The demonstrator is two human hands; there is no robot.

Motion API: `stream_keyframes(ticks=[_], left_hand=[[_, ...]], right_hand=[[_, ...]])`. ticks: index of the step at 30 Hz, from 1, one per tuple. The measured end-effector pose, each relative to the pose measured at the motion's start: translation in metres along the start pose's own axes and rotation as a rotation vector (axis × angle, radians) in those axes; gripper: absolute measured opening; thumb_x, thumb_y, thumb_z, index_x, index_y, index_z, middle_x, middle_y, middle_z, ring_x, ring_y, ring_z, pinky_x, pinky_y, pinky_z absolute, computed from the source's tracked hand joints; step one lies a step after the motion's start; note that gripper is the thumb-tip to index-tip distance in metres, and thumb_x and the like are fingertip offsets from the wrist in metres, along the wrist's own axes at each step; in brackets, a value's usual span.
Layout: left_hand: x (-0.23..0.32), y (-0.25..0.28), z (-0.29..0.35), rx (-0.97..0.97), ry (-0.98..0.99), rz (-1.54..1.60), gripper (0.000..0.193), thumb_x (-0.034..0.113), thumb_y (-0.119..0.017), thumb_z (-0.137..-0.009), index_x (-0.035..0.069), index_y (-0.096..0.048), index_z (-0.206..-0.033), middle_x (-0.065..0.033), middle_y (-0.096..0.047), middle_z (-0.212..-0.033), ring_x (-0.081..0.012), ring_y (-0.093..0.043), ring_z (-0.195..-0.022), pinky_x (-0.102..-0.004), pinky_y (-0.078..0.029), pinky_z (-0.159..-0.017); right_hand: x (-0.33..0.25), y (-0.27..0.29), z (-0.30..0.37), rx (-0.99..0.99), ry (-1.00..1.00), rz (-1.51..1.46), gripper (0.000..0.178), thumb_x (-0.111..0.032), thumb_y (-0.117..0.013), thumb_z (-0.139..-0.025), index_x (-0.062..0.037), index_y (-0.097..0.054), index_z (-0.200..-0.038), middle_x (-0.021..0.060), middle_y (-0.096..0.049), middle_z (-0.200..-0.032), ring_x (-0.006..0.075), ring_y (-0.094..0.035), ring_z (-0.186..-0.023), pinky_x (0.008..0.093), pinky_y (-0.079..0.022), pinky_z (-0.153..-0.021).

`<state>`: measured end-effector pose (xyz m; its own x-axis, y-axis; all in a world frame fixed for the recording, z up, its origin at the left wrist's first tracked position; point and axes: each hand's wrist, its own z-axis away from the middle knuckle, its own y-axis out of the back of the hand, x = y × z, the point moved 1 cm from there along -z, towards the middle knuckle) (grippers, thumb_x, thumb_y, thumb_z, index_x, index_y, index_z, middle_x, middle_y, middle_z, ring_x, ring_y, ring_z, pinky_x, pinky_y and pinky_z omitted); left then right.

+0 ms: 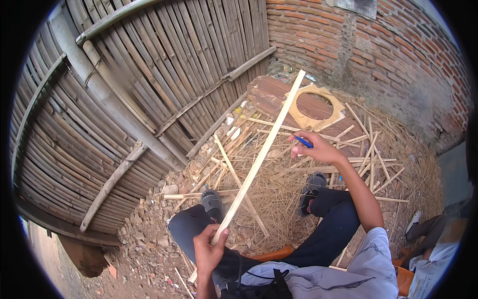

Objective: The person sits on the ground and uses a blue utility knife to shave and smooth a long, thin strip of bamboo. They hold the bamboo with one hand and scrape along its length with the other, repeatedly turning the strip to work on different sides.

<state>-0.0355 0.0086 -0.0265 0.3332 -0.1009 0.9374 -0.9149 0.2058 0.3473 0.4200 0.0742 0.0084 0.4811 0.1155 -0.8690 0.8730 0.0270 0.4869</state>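
Observation:
My left hand [210,250] is closed round the lower part of a long, flat, pale bamboo strip [262,155]. The strip slants up and away to the right, its far end above a brown board. To the right of the strip's middle is my right hand [318,148], with a slim blue pen [303,142] gripped in its fingers. The pen points toward the strip, with a small gap between them. Below my hands are my bent legs and shoes, set apart on the straw-strewn ground.
Several loose strips [371,159] lie over straw [279,184]. A brown board [266,94] carries a tan sheet with a round hole [293,107]. A bamboo wall [169,74] stands left, a brick wall [388,65] behind. Another person's leg [423,231] shows at right.

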Motion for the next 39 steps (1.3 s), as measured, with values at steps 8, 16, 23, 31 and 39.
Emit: stream_keyframes(ticks=[8, 16, 23, 31, 39], left_hand=[[0.028, -0.006, -0.006, -0.084, -0.079, -0.133, 0.015, 0.009, -0.080, -0.099, -0.003, -0.074, -0.105, -0.0049, -0.072, -0.075, -0.0057, -0.059, -0.067, -0.0253, -0.046, -0.061], [0.055, -0.020, -0.035, -0.106, -0.212, -0.217, 0.015, 0.010, -0.077, -0.102, -0.004, -0.074, -0.106, -0.0050, -0.071, -0.073, -0.0061, -0.057, -0.065, -0.0263, -0.045, -0.060], [0.075, -0.040, -0.037, -0.034, -0.178, -0.054, 0.015, 0.012, -0.074, -0.105, -0.003, -0.075, -0.105, 0.0006, -0.061, -0.066, -0.0029, -0.050, -0.061, -0.0261, -0.039, -0.055], [0.100, -0.056, -0.030, -0.005, -0.182, 0.040, 0.011, 0.009, -0.073, -0.106, -0.002, -0.073, -0.105, 0.0083, -0.056, -0.068, 0.0013, -0.042, -0.063, -0.0221, -0.029, -0.054], [0.102, -0.062, -0.030, 0.051, -0.255, 0.018, 0.013, 0.011, -0.075, -0.105, -0.002, -0.075, -0.107, 0.0056, -0.057, -0.066, -0.0006, -0.043, -0.061, -0.0241, -0.031, -0.054]], right_hand=[[-0.053, -0.028, -0.002, 0.322, -0.065, -0.434, 0.029, -0.027, -0.068, -0.109, -0.0017, -0.067, -0.124, 0.0084, -0.078, -0.091, -0.0015, -0.037, -0.051, 0.0213, -0.025, -0.047], [-0.074, -0.030, 0.010, 0.457, -0.068, -0.517, 0.024, -0.026, -0.067, -0.108, -0.0035, -0.069, -0.116, 0.0039, -0.078, -0.092, 0.0034, -0.046, -0.058, 0.0239, -0.035, -0.052], [-0.089, -0.062, 0.034, 0.525, 0.481, 0.137, 0.029, -0.030, -0.070, -0.107, -0.0016, -0.069, -0.112, 0.0108, -0.075, -0.085, 0.0204, -0.067, -0.061, 0.0318, -0.050, -0.054], [-0.114, -0.097, 0.046, 0.440, 0.667, 0.449, 0.036, -0.037, -0.083, -0.096, -0.0023, -0.073, -0.099, 0.0082, -0.071, -0.077, 0.0247, -0.071, -0.060, 0.0359, -0.053, -0.052], [-0.118, -0.100, 0.050, 0.431, 0.683, 0.505, 0.033, -0.037, -0.083, -0.095, -0.0065, -0.076, -0.106, 0.0065, -0.073, -0.079, 0.0219, -0.071, -0.059, 0.0342, -0.055, -0.051]])
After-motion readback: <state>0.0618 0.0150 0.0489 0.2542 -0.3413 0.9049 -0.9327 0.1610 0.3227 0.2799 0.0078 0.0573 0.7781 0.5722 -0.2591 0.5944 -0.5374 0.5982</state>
